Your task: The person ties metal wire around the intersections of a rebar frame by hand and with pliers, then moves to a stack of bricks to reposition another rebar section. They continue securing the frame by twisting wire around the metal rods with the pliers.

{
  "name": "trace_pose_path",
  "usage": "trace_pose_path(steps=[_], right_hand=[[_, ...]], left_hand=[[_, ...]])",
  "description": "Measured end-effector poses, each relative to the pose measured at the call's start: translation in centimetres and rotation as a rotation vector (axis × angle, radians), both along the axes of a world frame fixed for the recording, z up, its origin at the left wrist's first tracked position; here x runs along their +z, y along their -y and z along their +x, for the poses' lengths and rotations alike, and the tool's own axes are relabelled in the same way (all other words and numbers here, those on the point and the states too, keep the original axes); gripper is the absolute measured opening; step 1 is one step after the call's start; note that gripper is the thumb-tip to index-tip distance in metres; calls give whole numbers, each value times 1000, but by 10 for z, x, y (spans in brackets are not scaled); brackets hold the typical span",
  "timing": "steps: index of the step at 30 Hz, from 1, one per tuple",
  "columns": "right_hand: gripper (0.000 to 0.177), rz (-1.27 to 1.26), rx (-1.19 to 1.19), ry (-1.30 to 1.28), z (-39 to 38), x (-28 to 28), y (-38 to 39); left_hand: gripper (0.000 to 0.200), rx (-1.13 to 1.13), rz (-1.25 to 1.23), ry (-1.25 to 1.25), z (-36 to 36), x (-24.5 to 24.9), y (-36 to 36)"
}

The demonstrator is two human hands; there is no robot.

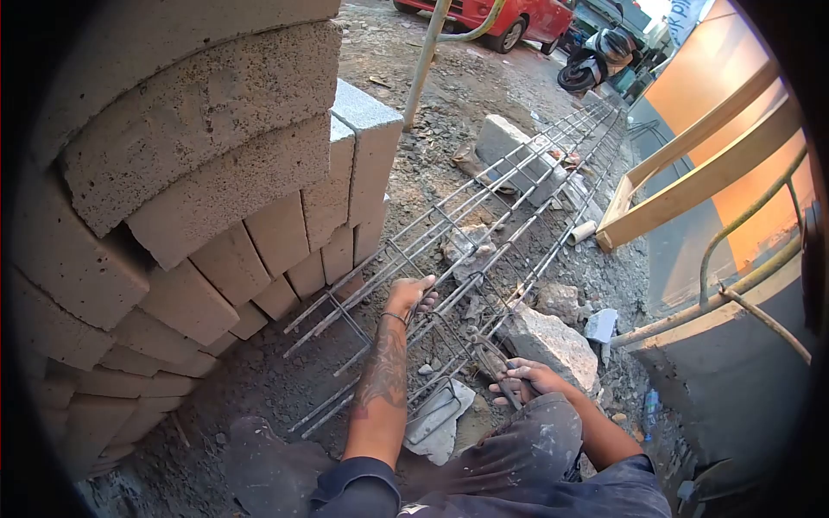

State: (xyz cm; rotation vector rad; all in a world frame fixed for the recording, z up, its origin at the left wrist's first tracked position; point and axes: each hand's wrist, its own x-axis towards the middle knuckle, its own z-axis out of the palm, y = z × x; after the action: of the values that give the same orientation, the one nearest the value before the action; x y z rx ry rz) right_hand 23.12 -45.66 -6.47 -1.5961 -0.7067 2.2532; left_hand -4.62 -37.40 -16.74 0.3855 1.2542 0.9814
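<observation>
A long cage of steel reinforcement bars (509, 186) lies on the dirt, running away from me to the upper right. My left hand (410, 295) reaches forward and grips one of the bars near the cage's near end, by a square stirrup (436, 332). My right hand (528, 380) sits lower right, closed on a metal tying tool (490, 354) whose tip points at the bars. My knee in dusty trousers (527, 445) is just below that hand.
A stack of concrete blocks (190, 198) rises on the left. Broken concrete chunks (553, 341) lie under and beside the cage. Wooden formwork (691, 173) and a grey wall (734, 380) stand on the right. A red car (501, 17) and a scooter (596, 56) are parked far off.
</observation>
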Motion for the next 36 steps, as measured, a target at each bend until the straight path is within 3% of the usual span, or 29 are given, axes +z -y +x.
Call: trace_pose_path(steps=[5, 16, 17, 19, 23, 24, 26, 30, 35, 36], right_hand=[[22, 86, 275, 25, -2, 11, -17], [27, 288, 592, 195, -45, 13, -56], [27, 294, 593, 196, -46, 12, -60], [44, 227, 508, 128, -46, 9, -68], [40, 148, 478, 92, -54, 13, -71], [23, 177, 522, 110, -55, 16, -68], [21, 97, 456, 5, -54, 17, -63], [31, 25, 425, -64, -59, 17, -54], [32, 53, 496, -21, -66, 21, -51], [40, 60, 517, -26, -65, 19, -52]], left_hand=[[34, -16, 4, 7, 0, -13, -4], [29, -17, 35, -1, 0, -15, -6], [29, -16, 41, -2, 1, -16, -7], [30, -7, 51, 9, 2, -19, -7], [29, 10, 81, 11, 3, -23, -5], [30, 8, 50, 47, 2, -21, -5], [30, 23, 50, 27, 3, -24, -8], [31, 18, 55, -25, 0, -13, -1], [31, -18, 37, -8, 1, -14, -2], [31, -23, 39, -8, 1, -12, -2]])
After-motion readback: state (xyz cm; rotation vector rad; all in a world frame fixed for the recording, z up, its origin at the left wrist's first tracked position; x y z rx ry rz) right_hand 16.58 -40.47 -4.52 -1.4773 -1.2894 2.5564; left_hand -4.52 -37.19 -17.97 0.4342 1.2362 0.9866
